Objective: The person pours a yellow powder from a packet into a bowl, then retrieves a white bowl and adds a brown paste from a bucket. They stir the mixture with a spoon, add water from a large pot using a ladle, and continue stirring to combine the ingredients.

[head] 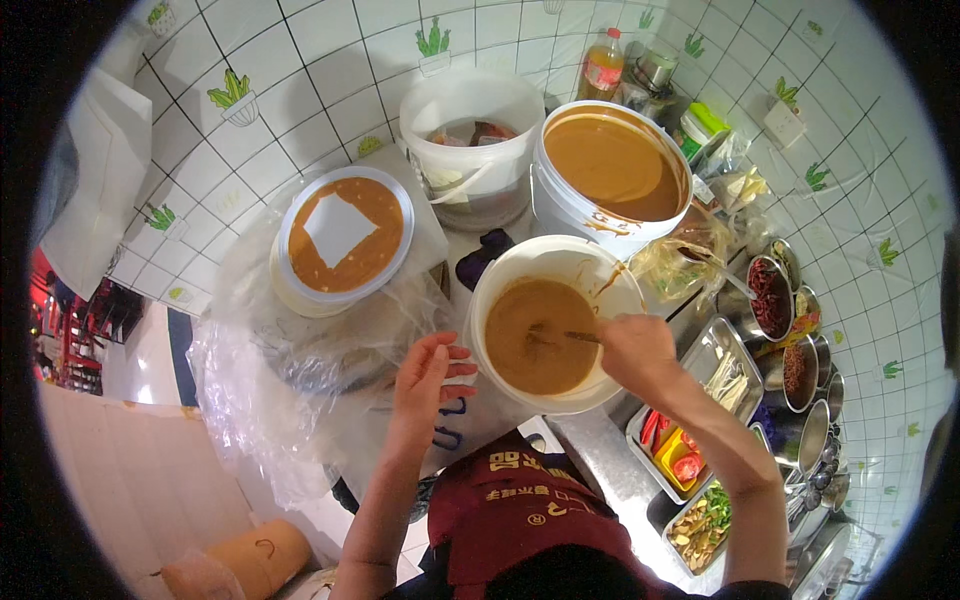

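In front of me stands a white plastic bucket [555, 251] holding a light brown, sauce-like liquid [536, 352]. My right hand [637, 349] is closed over the bucket's right side, gripping a thin stirring utensil [581, 337]. The utensil's lower end dips into the liquid, where the surface is disturbed; its full shape is hidden. Brown smears mark the inner wall near that hand. My left hand [439, 371] is at the bucket's left rim with fingers apart and nothing held. Whether its fingertips touch the bucket I cannot tell.
Behind are a bucket of thicker brown sauce [619, 169] and a translucent bucket with packets [472, 139]. A lidded tub [345, 232] sits left, above crumpled plastic sheeting [270, 375]. Trays of cut vegetables [701, 525] and metal seasoning pots [769, 300] line the right.
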`<state>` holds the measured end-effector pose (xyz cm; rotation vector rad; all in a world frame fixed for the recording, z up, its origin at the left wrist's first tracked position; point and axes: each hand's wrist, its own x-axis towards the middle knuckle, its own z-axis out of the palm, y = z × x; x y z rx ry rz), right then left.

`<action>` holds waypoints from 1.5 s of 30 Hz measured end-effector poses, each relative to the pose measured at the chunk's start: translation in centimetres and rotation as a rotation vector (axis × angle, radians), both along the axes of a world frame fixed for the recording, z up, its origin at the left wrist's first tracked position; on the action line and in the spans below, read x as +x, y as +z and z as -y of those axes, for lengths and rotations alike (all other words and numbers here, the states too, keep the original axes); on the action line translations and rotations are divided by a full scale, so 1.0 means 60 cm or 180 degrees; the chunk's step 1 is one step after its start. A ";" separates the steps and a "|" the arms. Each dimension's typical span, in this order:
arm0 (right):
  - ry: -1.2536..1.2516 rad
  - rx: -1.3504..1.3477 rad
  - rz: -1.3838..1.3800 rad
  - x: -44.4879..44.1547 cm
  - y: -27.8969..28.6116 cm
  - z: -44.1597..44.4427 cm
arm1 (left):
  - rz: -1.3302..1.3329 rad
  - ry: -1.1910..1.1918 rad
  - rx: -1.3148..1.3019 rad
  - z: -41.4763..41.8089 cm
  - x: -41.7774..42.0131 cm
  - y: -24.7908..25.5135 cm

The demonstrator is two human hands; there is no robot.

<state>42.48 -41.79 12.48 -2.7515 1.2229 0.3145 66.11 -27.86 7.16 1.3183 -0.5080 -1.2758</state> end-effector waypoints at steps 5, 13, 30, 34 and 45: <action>0.0179 0.0270 -0.0269 0.013 0.013 -0.035 | 0.0469 -0.0115 -0.0305 0.037 0.031 0.001; 0.0222 -0.0059 0.0128 0.020 -0.008 -0.033 | 0.2970 -0.1271 -0.0398 0.290 0.093 -0.105; 0.0028 0.0007 0.0548 0.010 0.005 -0.020 | 0.5391 -0.2762 -0.0142 0.452 0.078 -0.208; -0.0061 0.0578 -0.0004 0.015 0.034 -0.037 | 0.5824 -0.3213 0.0174 0.442 0.074 -0.228; -0.0075 0.0447 -0.0011 0.011 0.018 -0.049 | 0.6256 -0.3431 0.0338 0.419 0.058 -0.171</action>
